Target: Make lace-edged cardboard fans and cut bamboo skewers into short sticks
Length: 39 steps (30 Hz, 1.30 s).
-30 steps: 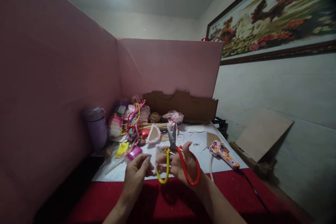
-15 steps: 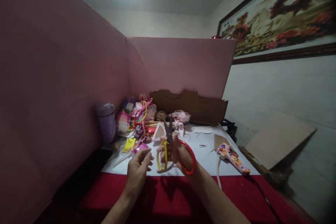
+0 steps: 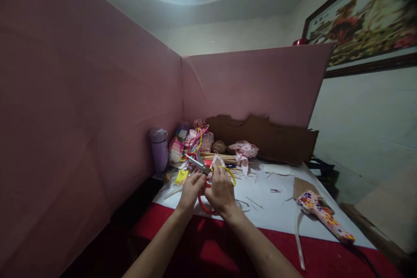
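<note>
The scissors [image 3: 207,170] are in the person's hands, nearer the person than the twine ball [image 3: 219,147] and slightly to its left, blades parted and pointing away to the left. The right hand [image 3: 222,189] is curled closed round the handles, the yellow loop sticking out beyond its fingers and the red loop hanging below it. The left hand [image 3: 192,187] has thumb and forefinger brought together close against the scissors, just below the pivot; whether they pinch the red handle or some small thing, I cannot tell. Touching or just beside the twine ball on its left is a heap of cords [image 3: 199,138], with the purple cup [image 3: 159,154] farther left. The pink cloth [image 3: 243,150] is bunched near the ball's right, and thin sticks [image 3: 230,157] lie just in front of it. The yellow packet [image 3: 181,177] is in front and to the left of the ball. Well to its right, and closer to the person, the glue gun [image 3: 325,217] lies on the white sheet [image 3: 273,215], next to a brown card [image 3: 302,187]. Behind the ball stands torn cardboard [image 3: 273,139], with the pink partition [image 3: 254,87] beyond.
</note>
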Each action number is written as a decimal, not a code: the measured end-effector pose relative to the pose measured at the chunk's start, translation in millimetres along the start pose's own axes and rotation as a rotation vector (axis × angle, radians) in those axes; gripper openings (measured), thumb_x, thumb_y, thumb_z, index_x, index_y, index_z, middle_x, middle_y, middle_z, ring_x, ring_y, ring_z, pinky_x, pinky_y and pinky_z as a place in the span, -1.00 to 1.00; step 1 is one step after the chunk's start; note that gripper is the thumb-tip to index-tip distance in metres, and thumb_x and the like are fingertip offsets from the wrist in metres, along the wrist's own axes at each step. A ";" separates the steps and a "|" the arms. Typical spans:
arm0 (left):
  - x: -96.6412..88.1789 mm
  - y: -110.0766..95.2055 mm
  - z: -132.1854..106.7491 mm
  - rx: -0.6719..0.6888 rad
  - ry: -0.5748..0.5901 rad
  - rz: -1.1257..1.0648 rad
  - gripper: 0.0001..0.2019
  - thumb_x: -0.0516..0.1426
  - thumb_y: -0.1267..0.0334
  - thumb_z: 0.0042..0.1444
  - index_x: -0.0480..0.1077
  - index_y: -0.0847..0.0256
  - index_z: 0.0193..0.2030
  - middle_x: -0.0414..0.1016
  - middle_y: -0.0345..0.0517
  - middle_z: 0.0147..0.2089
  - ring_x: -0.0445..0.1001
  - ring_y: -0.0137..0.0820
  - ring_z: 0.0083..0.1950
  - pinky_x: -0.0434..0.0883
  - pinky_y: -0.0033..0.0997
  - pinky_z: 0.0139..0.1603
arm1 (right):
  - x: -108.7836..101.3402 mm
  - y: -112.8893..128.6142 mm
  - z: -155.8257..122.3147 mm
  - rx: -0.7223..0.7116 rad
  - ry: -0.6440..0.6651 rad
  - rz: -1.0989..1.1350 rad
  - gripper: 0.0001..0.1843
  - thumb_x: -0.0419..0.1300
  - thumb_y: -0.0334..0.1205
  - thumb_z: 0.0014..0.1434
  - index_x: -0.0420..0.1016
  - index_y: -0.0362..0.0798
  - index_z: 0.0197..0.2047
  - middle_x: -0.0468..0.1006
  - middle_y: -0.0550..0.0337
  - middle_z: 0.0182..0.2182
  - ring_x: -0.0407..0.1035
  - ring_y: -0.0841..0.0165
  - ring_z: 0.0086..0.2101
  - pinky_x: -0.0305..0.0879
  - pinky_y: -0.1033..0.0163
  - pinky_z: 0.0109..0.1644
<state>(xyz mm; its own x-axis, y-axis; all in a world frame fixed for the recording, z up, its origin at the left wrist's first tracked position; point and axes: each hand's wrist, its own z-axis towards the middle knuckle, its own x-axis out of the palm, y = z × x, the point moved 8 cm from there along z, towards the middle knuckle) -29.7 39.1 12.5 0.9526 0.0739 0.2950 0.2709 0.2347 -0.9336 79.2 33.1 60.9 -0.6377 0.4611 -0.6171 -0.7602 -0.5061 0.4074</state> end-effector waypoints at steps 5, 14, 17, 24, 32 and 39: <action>12.2 15.3 14.2 -0.081 0.111 0.003 -0.64 0.30 0.05 -0.23 0.49 0.32 -0.36 0.48 -0.12 -0.43 0.41 -0.44 -0.43 0.40 -0.40 -0.35 | -0.9 -15.7 -2.7 -0.009 0.006 -0.144 -0.57 0.11 -0.25 0.08 0.30 -0.21 0.02 0.46 -0.05 -0.23 0.37 0.22 -0.25 0.24 0.23 -0.21; 30.7 8.8 28.1 -0.077 0.216 0.114 -0.63 0.28 0.06 -0.18 0.50 0.35 -0.33 0.50 -0.06 -0.41 0.41 -0.44 -0.42 0.32 -0.48 -0.39 | -4.6 -25.2 0.3 -0.003 -0.075 -0.089 -0.74 0.03 -0.36 0.09 0.36 -0.17 -0.12 0.46 0.01 -0.29 0.36 0.27 -0.31 0.23 0.25 -0.23; 39.3 1.8 32.0 -0.081 0.256 0.188 -0.64 0.27 0.04 -0.18 0.48 0.39 -0.44 0.46 -0.09 -0.51 0.37 -0.48 -0.49 0.26 -0.51 -0.44 | -10.1 -26.4 0.2 0.006 -0.163 -0.081 -0.65 0.02 -0.27 0.11 0.30 -0.22 -0.04 0.44 -0.03 -0.26 0.32 0.21 -0.24 0.22 0.16 -0.13; 60.0 -6.6 37.4 0.007 0.340 0.310 -0.66 0.25 0.04 -0.19 0.42 0.37 -0.55 0.36 -0.20 -0.61 0.28 -0.52 -0.54 0.18 -0.55 -0.50 | -15.9 -35.5 -0.3 0.108 -0.288 -0.196 -0.47 0.08 -0.26 0.03 0.20 -0.24 0.10 0.38 -0.13 -0.15 0.21 0.06 -0.09 0.13 -0.06 -0.03; 10.6 13.4 63.2 0.026 0.071 0.272 -0.58 0.19 -0.10 -0.18 0.33 0.29 -0.58 0.17 -0.34 -0.73 0.07 -0.61 -0.71 -0.01 -0.58 -0.69 | -7.0 -29.6 4.1 -0.058 -0.119 0.003 -0.64 -0.03 -0.21 0.22 0.31 -0.14 0.04 0.43 -0.02 -0.23 0.32 0.22 -0.21 0.26 0.17 -0.14; 2.2 7.5 61.3 -0.041 0.053 0.095 -0.55 0.22 -0.12 -0.21 0.33 0.30 -0.54 0.09 -0.39 -0.76 -0.02 -0.66 -0.74 -0.12 -0.61 -0.72 | -21.6 -65.8 10.3 0.253 -0.282 0.399 -0.63 -0.12 -0.02 0.25 0.31 -0.09 -0.38 0.39 0.09 -0.41 0.31 0.29 -0.35 0.26 0.17 -0.22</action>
<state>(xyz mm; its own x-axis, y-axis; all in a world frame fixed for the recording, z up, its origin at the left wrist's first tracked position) -34.1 100.5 18.6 0.9800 0.0420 0.1945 0.1833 0.1896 -0.9646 141.7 64.0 54.3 -0.8649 0.4642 -0.1910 -0.4363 -0.5070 0.7434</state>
